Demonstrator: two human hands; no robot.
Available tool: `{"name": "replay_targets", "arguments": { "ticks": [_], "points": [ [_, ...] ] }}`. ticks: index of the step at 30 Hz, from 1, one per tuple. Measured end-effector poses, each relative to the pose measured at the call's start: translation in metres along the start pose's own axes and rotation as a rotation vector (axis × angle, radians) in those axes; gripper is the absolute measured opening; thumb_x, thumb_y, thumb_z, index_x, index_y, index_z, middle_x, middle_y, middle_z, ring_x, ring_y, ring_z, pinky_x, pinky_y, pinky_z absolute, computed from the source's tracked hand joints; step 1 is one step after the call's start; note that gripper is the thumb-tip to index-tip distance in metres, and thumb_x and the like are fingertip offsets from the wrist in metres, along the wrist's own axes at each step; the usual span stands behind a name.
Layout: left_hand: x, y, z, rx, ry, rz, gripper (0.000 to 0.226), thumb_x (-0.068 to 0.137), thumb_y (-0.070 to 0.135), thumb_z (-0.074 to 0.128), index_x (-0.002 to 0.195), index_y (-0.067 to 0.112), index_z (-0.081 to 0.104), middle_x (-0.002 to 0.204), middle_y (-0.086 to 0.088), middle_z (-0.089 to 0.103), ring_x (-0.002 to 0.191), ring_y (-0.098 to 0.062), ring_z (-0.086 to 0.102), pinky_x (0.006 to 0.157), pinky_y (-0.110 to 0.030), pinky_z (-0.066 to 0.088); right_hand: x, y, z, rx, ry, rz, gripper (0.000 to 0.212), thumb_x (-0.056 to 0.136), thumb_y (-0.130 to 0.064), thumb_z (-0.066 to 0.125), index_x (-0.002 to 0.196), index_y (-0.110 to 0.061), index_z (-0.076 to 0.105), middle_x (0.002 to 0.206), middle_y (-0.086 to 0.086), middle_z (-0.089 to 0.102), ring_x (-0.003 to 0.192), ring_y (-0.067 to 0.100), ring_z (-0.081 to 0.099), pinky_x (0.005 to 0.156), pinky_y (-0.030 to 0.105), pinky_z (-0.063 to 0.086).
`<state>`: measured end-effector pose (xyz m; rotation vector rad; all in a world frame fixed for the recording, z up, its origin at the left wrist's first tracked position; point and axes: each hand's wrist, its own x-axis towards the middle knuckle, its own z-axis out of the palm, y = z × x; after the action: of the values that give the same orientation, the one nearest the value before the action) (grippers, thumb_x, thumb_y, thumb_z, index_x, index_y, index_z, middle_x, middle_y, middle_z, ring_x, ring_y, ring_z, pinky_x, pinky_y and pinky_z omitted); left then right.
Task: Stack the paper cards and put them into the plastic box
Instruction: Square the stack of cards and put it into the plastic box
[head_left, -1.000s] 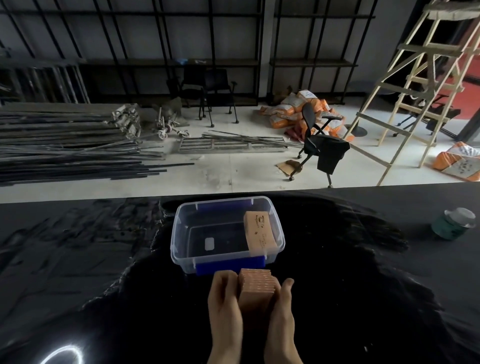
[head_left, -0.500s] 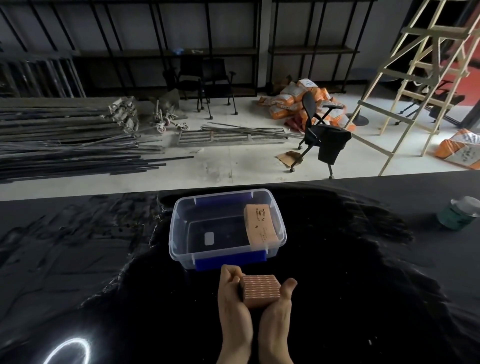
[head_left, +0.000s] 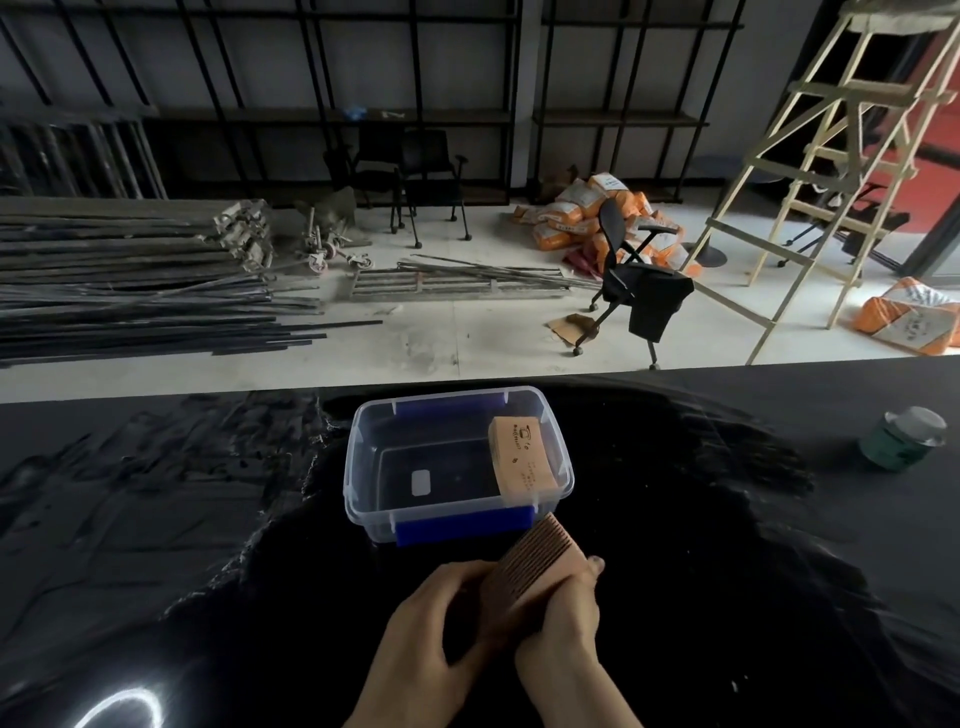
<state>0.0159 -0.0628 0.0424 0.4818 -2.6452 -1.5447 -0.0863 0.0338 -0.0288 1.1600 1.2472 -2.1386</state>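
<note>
A clear plastic box (head_left: 358, 457) with blue clips stands on the black table. Inside it, along the right wall, a stack of tan paper cards (head_left: 522, 460) leans with printed marks on top. Just in front of the box, I hold a second stack of tan cards (head_left: 535, 561), tilted so its far end points up and to the right near the box's front right corner. My left hand (head_left: 431, 629) grips its left side. On the stack's right side sits my right hand (head_left: 563, 623), thumb along the edge.
A green jar with a pale lid (head_left: 904, 439) stands at the table's right. The black table surface (head_left: 156, 519) is glossy and wrinkled. Beyond the table's far edge lie metal bars, chairs, orange sacks and a wooden ladder on the floor.
The held stack has turned from lying square between my palms to slanting up and right toward the box. My left hand has shifted to the stack's near left side.
</note>
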Motion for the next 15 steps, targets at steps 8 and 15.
{"name": "replay_targets", "arguments": {
  "ticks": [8, 15],
  "points": [
    [0.025, -0.017, -0.024, 0.372, -0.151, 0.148, 0.058, 0.078, 0.038, 0.07, 0.13, 0.052, 0.048, 0.119, 0.032, 0.054, 0.114, 0.01, 0.052, 0.104, -0.026, 0.049, -0.003, -0.019, -0.021, -0.645, -0.359, -0.866, 0.04, 0.093, -0.076, 0.043, 0.105, -0.05, 0.071, 0.099, -0.017, 0.077, 0.09, 0.004, 0.073, 0.071, 0.022, 0.054],
    [0.009, -0.024, 0.009, -0.156, 0.034, -0.008, 0.059, 0.08, 0.031, 0.069, 0.135, 0.043, 0.052, 0.132, 0.02, 0.057, 0.123, 0.001, 0.055, 0.105, -0.028, 0.049, 0.004, -0.012, -0.027, -0.756, -0.253, -1.008, 0.02, 0.102, -0.029, 0.059, 0.09, -0.045, 0.063, 0.092, -0.02, 0.072, 0.075, 0.005, 0.071, 0.061, 0.016, 0.056]
  ]
}}
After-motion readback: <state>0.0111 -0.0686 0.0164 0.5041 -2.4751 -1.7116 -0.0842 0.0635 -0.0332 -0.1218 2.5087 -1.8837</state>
